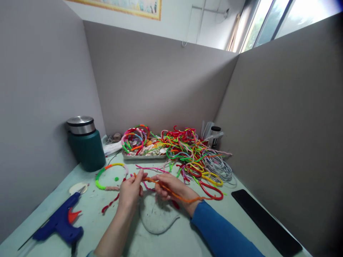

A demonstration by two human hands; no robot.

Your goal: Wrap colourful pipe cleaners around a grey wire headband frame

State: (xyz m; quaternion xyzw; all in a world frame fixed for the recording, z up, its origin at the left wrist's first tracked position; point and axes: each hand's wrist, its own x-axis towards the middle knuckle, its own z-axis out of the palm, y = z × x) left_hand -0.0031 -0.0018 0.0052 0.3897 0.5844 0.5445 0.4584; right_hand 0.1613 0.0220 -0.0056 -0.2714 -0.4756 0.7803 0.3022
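Fingers [139,176] pinching one orange strand [184,200], left hand [130,190], right hand [173,185], one glue gun [60,222]

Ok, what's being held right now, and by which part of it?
The orange strand: the left hand pinches it near one end, and the right hand holds it a little further along.

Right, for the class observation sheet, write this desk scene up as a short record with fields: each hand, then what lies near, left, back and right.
Left hand: pinches an orange strand near one end
Right hand: holds the strand farther along; its tail crosses the wrist
Near: open grey loop on the table
Left: multicoloured ring; blue glue gun with orange-red trigger
Back: teal bottle with metallic lid; metal tray; tangled pile of coloured strands
Right: flat black strip beside the partition
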